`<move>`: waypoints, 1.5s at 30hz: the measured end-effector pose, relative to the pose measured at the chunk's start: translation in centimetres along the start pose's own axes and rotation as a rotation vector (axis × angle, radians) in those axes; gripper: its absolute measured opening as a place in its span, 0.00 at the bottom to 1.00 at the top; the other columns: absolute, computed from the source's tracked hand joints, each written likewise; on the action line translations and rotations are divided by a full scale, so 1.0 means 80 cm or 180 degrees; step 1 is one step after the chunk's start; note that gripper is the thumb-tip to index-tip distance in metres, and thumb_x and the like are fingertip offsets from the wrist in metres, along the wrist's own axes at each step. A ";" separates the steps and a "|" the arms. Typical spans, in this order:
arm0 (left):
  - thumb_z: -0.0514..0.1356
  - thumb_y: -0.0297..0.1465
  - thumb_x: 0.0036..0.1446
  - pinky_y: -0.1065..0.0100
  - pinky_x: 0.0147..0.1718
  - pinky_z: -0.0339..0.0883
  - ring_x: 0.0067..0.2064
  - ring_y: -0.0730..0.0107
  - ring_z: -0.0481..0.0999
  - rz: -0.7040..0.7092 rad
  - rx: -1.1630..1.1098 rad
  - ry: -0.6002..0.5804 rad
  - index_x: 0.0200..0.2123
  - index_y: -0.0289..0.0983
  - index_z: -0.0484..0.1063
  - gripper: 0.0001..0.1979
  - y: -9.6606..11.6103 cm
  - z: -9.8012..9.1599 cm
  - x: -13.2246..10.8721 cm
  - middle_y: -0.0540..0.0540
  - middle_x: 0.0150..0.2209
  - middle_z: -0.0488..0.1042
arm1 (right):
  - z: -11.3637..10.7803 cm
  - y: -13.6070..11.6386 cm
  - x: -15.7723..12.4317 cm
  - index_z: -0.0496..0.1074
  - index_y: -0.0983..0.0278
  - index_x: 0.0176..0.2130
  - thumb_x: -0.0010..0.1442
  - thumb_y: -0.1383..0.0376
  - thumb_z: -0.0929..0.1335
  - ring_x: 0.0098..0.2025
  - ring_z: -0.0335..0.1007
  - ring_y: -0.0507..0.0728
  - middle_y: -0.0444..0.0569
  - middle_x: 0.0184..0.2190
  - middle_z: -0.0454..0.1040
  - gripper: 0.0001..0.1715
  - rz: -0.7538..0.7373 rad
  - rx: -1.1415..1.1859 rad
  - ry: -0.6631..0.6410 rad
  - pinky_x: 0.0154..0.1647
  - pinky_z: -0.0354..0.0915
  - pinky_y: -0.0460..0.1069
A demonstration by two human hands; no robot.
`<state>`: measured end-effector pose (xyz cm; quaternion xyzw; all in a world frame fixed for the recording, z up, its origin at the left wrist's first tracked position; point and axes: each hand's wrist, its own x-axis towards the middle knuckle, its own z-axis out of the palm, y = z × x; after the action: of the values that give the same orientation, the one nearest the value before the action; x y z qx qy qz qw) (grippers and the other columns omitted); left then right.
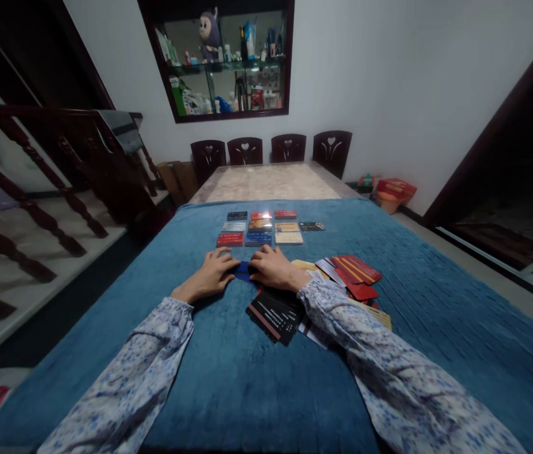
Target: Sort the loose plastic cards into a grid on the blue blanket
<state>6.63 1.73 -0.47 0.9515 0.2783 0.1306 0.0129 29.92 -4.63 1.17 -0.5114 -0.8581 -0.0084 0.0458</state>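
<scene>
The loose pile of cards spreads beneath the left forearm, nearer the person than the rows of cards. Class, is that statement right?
Not quite: the head view shows the loose pile of cards beneath the right forearm, not the left. It does lie nearer the person than the rows of cards.

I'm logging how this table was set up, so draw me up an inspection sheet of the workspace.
Surface: blue cloth, marbled tabletop showing beyond.
Job's things: blue card; three rows of cards farther off; loose pile of cards nearer and to its right.
Clutter: cardboard box at left, red bag at right, both off the table.
Hands: left hand and right hand both at the blue card; grip unclear.
Cables: nothing seen.
Surroundings: chairs, wall cabinet, railing.
</scene>
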 end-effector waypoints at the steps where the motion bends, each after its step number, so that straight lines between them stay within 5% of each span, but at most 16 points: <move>1: 0.60 0.28 0.63 0.40 0.60 0.60 0.65 0.45 0.63 0.0033 0.0015 -0.0002 0.56 0.40 0.75 0.18 0.000 0.000 0.000 0.39 0.49 0.77 | 0.001 0.000 0.000 0.77 0.60 0.54 0.69 0.54 0.68 0.58 0.61 0.66 0.56 0.57 0.74 0.20 0.0005 -0.0002 0.0005 0.50 0.61 0.58; 17: 0.59 0.27 0.66 0.42 0.61 0.56 0.66 0.47 0.64 0.0501 0.0137 -0.0004 0.45 0.40 0.80 0.10 0.010 -0.017 -0.004 0.40 0.46 0.81 | 0.001 0.008 0.000 0.79 0.60 0.53 0.67 0.52 0.70 0.57 0.60 0.66 0.57 0.54 0.75 0.21 -0.0225 0.0092 0.0011 0.49 0.60 0.56; 24: 0.57 0.28 0.66 0.48 0.58 0.61 0.60 0.51 0.71 0.0654 0.0195 0.0075 0.41 0.39 0.81 0.11 0.015 -0.023 -0.004 0.41 0.42 0.82 | -0.002 0.007 -0.001 0.79 0.62 0.51 0.67 0.51 0.69 0.55 0.62 0.65 0.56 0.51 0.78 0.22 -0.0312 0.0079 0.0019 0.47 0.58 0.56; 29: 0.57 0.28 0.66 0.58 0.49 0.68 0.44 0.63 0.77 0.0645 0.0094 0.0255 0.43 0.37 0.81 0.12 0.016 -0.022 -0.005 0.42 0.40 0.80 | -0.002 0.007 -0.001 0.80 0.62 0.50 0.68 0.55 0.69 0.53 0.63 0.62 0.55 0.48 0.79 0.18 -0.0368 0.0075 0.0141 0.44 0.57 0.53; 34: 0.55 0.29 0.68 0.62 0.44 0.70 0.39 0.65 0.77 0.0617 -0.0035 0.0453 0.42 0.37 0.80 0.12 0.014 -0.020 -0.005 0.42 0.37 0.79 | 0.001 0.008 0.001 0.80 0.63 0.47 0.70 0.60 0.67 0.49 0.65 0.60 0.54 0.44 0.80 0.14 -0.0374 0.0051 0.0380 0.43 0.55 0.52; 45: 0.53 0.21 0.64 0.63 0.46 0.74 0.44 0.64 0.79 0.0279 -0.0278 0.0869 0.51 0.36 0.77 0.18 -0.006 0.000 -0.009 0.41 0.44 0.80 | 0.004 0.007 0.002 0.80 0.62 0.43 0.74 0.64 0.62 0.43 0.68 0.57 0.52 0.37 0.81 0.17 -0.0106 -0.0079 0.0768 0.40 0.56 0.50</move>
<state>5.79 1.77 -0.71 0.9346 0.2297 0.2713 0.0106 30.30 -4.19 0.86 -0.4928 -0.8546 -0.0813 0.1423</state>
